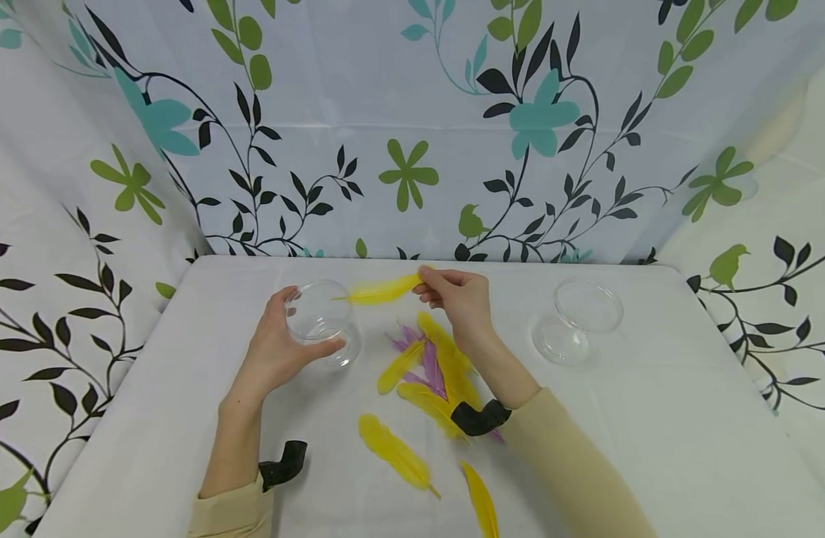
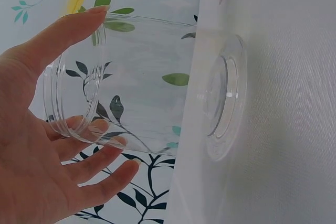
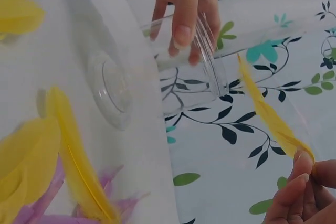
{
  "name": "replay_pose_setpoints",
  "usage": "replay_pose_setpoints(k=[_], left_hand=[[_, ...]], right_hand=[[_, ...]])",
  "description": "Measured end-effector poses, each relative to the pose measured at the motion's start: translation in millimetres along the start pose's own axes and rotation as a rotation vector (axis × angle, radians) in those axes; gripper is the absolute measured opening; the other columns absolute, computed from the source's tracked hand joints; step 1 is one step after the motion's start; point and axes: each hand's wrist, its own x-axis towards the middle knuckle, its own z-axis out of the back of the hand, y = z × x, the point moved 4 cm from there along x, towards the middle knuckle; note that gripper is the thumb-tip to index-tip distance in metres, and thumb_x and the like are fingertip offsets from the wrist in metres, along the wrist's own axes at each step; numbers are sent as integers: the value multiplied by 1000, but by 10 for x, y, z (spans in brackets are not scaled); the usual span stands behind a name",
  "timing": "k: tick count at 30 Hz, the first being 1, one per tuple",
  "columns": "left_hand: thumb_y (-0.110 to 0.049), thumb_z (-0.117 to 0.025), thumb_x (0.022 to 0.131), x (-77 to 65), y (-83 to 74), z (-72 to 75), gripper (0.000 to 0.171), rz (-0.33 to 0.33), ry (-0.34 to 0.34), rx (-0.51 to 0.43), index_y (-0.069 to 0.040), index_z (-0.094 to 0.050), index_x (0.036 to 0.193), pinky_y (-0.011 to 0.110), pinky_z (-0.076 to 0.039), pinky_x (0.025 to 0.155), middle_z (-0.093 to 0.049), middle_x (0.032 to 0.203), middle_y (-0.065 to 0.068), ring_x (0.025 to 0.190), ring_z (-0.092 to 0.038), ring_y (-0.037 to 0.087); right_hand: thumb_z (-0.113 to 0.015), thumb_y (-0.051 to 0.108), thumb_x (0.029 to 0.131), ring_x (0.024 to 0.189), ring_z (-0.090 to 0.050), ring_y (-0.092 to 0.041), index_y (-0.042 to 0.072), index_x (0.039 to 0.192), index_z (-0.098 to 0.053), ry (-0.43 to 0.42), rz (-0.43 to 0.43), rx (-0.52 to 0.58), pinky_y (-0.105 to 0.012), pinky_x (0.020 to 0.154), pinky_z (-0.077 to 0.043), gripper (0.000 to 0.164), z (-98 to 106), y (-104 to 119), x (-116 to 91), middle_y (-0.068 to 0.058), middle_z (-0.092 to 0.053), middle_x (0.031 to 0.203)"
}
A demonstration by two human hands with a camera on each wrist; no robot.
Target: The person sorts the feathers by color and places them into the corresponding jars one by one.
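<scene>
My left hand (image 1: 274,350) grips a clear jar (image 2: 142,82) near its mouth, thumb on one side and fingers on the other. The jar stands upright on the table, its wide base (image 2: 231,98) resting on the cloth. Between thumb and fingertips my right hand (image 1: 461,299) pinches a yellow feather (image 1: 385,290) by its soft end. The feather's thin quill tip points left and overlaps the jar's mouth in the head view; in the right wrist view this tip (image 3: 240,60) is close by the rim.
Yellow feathers (image 1: 446,355) and purple feathers (image 1: 431,366) lie heaped mid-table, partly under my right forearm. Nearer the front lie a single yellow feather (image 1: 394,452) and another yellow feather (image 1: 480,497). A second clear jar (image 1: 587,308) stands at the right. Patterned curtain (image 1: 412,112) hangs behind the table.
</scene>
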Motion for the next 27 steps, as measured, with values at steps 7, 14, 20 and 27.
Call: replay_pose_setpoints(k=[7,14,20,27], left_hand=[[-47,-86,73,9,-6,-1,116,5,0,3,-9,-15,157,65,-36,109,-29,158,21,141,-35,42],[-46,-86,74,7,3,4,116,7,5,-6,-9,-14,157,65,-36,109,-29,157,22,139,-35,42],[-49,-85,74,-1,-2,-6,118,11,15,-5,-9,-12,157,66,-36,108,-29,157,23,137,-37,44],[-50,-84,75,-10,-10,-9,118,18,17,-1,-9,-11,158,69,-35,107,-29,156,25,136,-37,44]], right_hand=[[-71,29,94,71,-69,-16,2,102,-77,12,27,-51,-21,70,-56,28,-208,-7,-4,-6,-74,77],[-71,30,94,72,-70,-18,4,99,-78,16,71,-117,-23,69,-57,27,-370,-10,-52,-10,-75,80],[-70,32,94,75,-71,-18,6,100,-78,55,51,-149,-25,73,-58,28,-494,-34,-91,-9,-76,82],[-71,31,94,74,-71,-16,5,100,-78,82,38,-169,-29,76,-60,27,-596,-72,-120,-9,-76,82]])
